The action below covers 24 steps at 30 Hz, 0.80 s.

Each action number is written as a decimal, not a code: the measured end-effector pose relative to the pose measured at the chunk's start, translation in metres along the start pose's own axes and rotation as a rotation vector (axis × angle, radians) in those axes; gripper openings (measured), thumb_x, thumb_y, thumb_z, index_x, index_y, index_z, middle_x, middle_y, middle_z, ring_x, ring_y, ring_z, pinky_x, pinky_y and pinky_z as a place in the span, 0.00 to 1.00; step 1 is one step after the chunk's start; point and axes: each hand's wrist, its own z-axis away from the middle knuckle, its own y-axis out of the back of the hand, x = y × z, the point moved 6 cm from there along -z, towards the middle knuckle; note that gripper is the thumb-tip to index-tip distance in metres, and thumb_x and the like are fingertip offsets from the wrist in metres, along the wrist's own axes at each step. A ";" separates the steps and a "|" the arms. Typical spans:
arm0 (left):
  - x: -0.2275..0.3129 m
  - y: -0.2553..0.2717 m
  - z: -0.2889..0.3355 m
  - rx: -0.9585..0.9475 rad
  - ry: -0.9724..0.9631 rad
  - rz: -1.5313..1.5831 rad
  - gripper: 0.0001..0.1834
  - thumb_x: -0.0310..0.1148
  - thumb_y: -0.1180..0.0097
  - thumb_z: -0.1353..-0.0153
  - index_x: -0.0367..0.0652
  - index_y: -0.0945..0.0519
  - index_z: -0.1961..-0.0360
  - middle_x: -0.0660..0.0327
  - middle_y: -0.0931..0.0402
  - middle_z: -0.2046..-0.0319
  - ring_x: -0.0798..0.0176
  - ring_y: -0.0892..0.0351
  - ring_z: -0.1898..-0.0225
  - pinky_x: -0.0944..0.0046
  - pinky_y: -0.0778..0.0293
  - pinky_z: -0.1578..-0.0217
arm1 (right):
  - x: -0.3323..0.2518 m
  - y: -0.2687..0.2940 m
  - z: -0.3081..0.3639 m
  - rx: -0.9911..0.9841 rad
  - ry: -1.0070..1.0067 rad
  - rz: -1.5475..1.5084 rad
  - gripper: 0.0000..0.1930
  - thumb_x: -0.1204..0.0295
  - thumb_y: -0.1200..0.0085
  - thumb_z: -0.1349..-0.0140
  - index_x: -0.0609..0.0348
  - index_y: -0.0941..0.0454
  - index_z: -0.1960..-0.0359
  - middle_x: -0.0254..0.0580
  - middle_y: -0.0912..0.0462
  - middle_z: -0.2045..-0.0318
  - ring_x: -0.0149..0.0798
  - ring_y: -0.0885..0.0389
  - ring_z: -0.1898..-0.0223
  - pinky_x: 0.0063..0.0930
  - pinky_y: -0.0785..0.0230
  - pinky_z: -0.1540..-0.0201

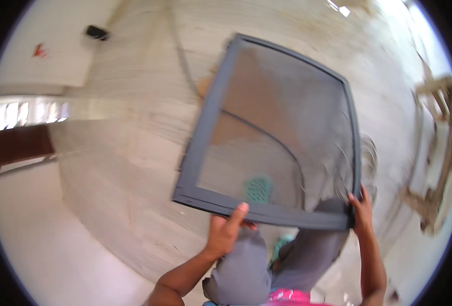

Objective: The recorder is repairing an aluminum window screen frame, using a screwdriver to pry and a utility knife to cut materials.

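Observation:
A large window screen panel (209, 127) with a grey frame and see-through infill is held tilted in front of my legs. My left hand (224, 233) grips the near rail, its thumb on top and its fingers underneath, mostly hidden. At the near right corner my right hand (362, 211) is closed around the side rail. Through the infill show a green shoe (258, 189) with holes, a dark cable and a brownish patch on the floor. The other green shoe (282, 245) shows below the frame, between my grey trouser legs.
A wooden stand (430, 204) is on the right. Coiled wire (369, 158) lies on the floor beside the panel's right rail. A cable (181, 51) runs along the floor beyond the panel. Far left are a dark object (97, 33), a small red item (40, 51) and a brown surface (19, 145).

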 end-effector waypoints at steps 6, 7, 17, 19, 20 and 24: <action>0.016 0.006 0.007 -0.050 -0.048 0.025 0.12 0.34 0.49 0.31 0.32 0.22 0.60 0.53 0.20 0.68 0.60 0.18 0.69 0.60 0.19 0.71 | -0.009 -0.014 -0.005 -0.087 0.029 -0.056 0.38 0.68 0.34 0.41 0.59 0.40 0.31 0.39 0.24 0.53 0.29 0.28 0.54 0.24 0.34 0.48; 0.015 0.007 0.005 -0.070 -0.070 0.027 0.12 0.33 0.50 0.31 0.33 0.22 0.60 0.52 0.20 0.68 0.59 0.18 0.69 0.60 0.19 0.71 | -0.008 -0.015 -0.004 -0.112 0.037 -0.077 0.39 0.68 0.34 0.41 0.59 0.41 0.31 0.38 0.24 0.53 0.29 0.28 0.55 0.24 0.34 0.48; -0.053 0.053 -0.004 -0.095 0.296 0.109 0.25 0.47 0.48 0.30 0.29 0.21 0.61 0.47 0.18 0.67 0.55 0.15 0.66 0.62 0.20 0.68 | -0.015 -0.013 0.007 -0.043 0.143 0.072 0.38 0.70 0.36 0.40 0.65 0.43 0.31 0.44 0.25 0.48 0.32 0.26 0.49 0.23 0.34 0.43; -0.044 0.058 -0.003 -0.113 0.338 -0.052 0.24 0.46 0.47 0.30 0.30 0.21 0.64 0.48 0.17 0.68 0.56 0.16 0.68 0.62 0.21 0.68 | -0.021 -0.011 0.006 -0.027 0.235 0.131 0.38 0.68 0.37 0.39 0.66 0.43 0.31 0.46 0.26 0.45 0.34 0.27 0.46 0.25 0.36 0.40; -0.037 0.064 -0.002 -0.128 0.372 -0.208 0.23 0.46 0.46 0.30 0.31 0.20 0.68 0.49 0.17 0.70 0.58 0.16 0.70 0.63 0.21 0.68 | -0.015 -0.010 0.006 -0.023 0.231 0.130 0.38 0.68 0.37 0.39 0.66 0.43 0.31 0.46 0.26 0.45 0.34 0.27 0.46 0.25 0.36 0.40; 0.048 0.083 -0.007 -0.524 0.316 -0.893 0.17 0.38 0.45 0.32 0.35 0.22 0.73 0.57 0.16 0.75 0.67 0.19 0.73 0.68 0.23 0.68 | -0.007 -0.009 0.003 -0.042 0.234 0.234 0.39 0.65 0.36 0.39 0.67 0.43 0.31 0.51 0.26 0.43 0.37 0.28 0.43 0.27 0.39 0.38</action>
